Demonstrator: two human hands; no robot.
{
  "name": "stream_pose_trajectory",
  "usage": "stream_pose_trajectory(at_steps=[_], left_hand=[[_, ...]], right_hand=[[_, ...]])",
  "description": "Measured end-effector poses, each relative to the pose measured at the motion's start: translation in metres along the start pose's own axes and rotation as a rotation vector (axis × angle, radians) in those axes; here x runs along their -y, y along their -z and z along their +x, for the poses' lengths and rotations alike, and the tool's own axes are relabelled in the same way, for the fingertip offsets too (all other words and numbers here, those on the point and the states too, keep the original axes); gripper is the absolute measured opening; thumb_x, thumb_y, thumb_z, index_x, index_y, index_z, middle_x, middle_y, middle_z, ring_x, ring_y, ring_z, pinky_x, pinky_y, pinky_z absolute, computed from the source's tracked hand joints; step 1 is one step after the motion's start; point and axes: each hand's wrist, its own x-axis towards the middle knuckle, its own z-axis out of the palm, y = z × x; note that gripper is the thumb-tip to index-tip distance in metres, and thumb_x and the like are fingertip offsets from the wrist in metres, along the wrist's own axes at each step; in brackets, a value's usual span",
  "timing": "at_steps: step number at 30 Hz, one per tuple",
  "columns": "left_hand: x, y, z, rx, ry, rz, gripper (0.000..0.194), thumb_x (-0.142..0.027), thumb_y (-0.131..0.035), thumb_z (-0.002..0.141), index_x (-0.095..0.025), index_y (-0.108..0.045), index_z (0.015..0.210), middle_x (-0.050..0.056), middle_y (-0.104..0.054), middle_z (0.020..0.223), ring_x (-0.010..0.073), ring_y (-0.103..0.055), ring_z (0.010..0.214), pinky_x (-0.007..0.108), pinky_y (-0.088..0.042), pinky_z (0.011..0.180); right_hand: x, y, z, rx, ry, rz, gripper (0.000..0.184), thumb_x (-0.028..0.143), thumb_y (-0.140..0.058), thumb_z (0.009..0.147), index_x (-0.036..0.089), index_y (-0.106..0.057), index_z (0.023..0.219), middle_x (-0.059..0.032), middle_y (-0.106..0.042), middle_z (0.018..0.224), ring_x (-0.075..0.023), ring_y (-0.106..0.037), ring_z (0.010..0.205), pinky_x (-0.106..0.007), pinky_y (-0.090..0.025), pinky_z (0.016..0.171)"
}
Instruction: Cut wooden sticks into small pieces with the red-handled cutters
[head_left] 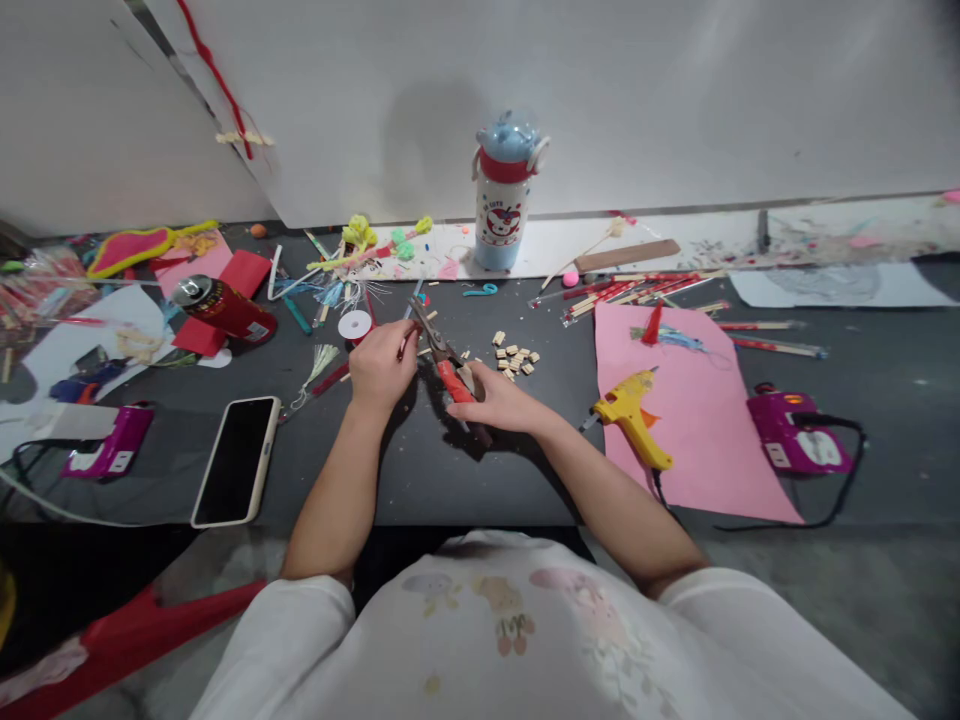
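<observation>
My right hand (496,398) is closed round the red handles of a pair of pliers-like cutters (444,358), whose dark jaws point up and left. My left hand (381,362) pinches a thin wooden stick (417,346) and holds it at the jaws. Just right of the cutters lies a small heap of several short cut wooden pieces (514,356) on the dark tabletop (450,480).
A yellow glue gun (634,415) lies on pink paper (690,420) to the right, with a purple power strip (795,432) beyond. A phone (235,460), a tipped red can (223,306), a tape roll (355,324) and a cartoon water bottle (501,198) stand around. Red sticks (637,290) lie at the back.
</observation>
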Motion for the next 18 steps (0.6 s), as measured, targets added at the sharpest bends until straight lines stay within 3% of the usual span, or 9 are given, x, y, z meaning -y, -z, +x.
stream_pose_trajectory(at_steps=[18], left_hand=[[-0.0033,-0.003,-0.0006,-0.028,0.008,0.001,0.025,-0.031,-0.045,0.089,-0.018,-0.065,0.092,0.007,-0.07,0.089,0.0191,-0.064,0.083,0.03,-0.045,0.075]], right_hand=[[-0.002,-0.0014,0.0013,-0.038,0.009,-0.037,0.044,0.054,-0.064,0.066,0.019,-0.045,0.084,0.0033,-0.048,0.072,-0.012,-0.046,0.065,-0.027,-0.033,0.059]])
